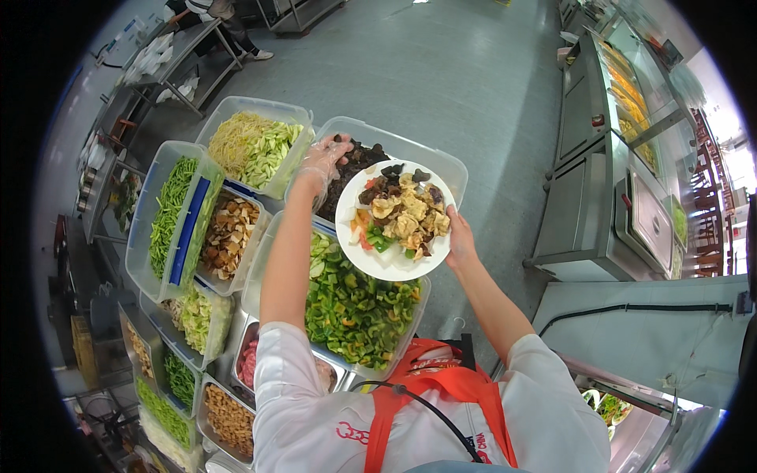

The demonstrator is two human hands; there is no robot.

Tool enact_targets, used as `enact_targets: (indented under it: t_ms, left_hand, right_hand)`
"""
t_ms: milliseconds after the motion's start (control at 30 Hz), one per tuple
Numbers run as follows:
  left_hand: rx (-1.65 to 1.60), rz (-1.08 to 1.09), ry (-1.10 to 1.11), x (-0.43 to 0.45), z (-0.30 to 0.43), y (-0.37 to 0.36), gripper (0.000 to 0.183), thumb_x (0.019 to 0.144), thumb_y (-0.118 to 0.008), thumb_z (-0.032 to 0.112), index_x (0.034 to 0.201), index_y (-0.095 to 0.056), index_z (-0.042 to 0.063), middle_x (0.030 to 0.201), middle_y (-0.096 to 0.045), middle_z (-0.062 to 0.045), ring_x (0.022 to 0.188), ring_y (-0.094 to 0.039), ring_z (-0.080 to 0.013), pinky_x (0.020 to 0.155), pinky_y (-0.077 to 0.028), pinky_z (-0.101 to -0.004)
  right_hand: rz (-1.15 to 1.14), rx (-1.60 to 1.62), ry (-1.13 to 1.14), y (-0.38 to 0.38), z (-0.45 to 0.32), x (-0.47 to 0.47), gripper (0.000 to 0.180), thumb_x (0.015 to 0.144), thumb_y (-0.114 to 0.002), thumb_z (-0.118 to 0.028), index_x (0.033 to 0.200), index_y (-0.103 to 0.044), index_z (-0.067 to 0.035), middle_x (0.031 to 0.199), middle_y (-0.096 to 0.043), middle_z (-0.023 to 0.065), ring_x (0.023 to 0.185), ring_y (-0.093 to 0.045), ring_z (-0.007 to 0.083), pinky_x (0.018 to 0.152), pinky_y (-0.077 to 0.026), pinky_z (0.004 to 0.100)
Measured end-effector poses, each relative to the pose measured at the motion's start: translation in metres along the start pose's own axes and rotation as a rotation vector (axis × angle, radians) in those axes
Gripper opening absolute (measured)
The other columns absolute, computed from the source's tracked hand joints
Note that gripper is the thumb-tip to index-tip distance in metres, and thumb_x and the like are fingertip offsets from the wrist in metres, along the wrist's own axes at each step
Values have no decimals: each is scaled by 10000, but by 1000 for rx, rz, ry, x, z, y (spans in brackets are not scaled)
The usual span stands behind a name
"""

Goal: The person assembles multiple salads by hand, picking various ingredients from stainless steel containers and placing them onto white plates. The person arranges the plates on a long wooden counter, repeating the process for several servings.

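My left hand [324,158], in a clear plastic glove, reaches into a translucent tub [423,145] of dark wood ear fungus [364,158]. Its fingertips touch the dark pieces; whether they grip any is unclear. With my right hand [462,239] I hold the right rim of a round white plate [346,207], raised over the tubs. On the plate lie yellow egg-like pieces [408,216], wood ear, green pepper and some red and white pieces. Below the plate stands a tub of chopped green peppers [361,307], partly covered by my left forearm.
At left stand tubs of sprouts [236,142] with sliced greens, cut green beans [171,219] and brown tofu-like pieces [227,236]. A metal pan [227,420] holds browned chunks. A steel serving counter [582,171] runs along the right. A person [227,26] stands by a steel table.
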State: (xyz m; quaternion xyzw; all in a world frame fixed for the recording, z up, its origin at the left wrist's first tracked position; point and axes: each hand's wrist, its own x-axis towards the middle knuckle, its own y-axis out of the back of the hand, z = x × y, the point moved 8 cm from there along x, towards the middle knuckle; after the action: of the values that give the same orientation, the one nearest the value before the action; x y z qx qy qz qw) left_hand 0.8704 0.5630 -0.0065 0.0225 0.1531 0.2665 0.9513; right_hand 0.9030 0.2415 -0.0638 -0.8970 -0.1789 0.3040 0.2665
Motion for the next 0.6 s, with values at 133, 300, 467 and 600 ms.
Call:
enact_targets:
  t_ms: [133, 300, 467, 600]
  left_hand:
    - [581, 57, -83, 17, -35, 23, 546, 797, -635, 348, 1263, -506, 93, 1149, -597, -137, 939, -586, -229, 779, -473, -332]
    - [752, 69, -336, 3, 11, -28, 482, 858, -530, 399, 1220, -546, 82, 1265, -528, -157, 1176, -491, -310, 987, -384, -376]
    - [563, -442, -396, -46, 63, -135, 399, 915, -511, 350, 1185, -579, 65, 1275, -537, -107, 1153, -516, -250, 990, -380, -330]
    - [668, -520, -441, -67, 65, -171, 459, 919, -507, 361, 1287, -500, 88, 1305, -519, -87, 1185, -492, -210, 1011, -362, -300]
  right_hand:
    - [5, -11, -12, 2, -6, -2, 360, 954, -474, -284, 1166, -497, 6, 1104, -602, 117, 955, -617, 213, 827, -524, 366]
    - [-1, 21, 16, 15, -19, -2, 352, 947, -491, -282, 1151, -510, 3, 1057, -614, 108, 920, -623, 208, 799, -526, 362]
    - [24, 38, 16, 30, -20, -6, 366, 948, -487, -291, 1158, -507, 8, 1051, -614, 108, 911, -622, 203, 790, -527, 359]
    - [32, 67, 36, 45, -30, -23, 376, 949, -484, -299, 1149, -518, 17, 1055, -619, 114, 908, -628, 201, 792, -531, 353]
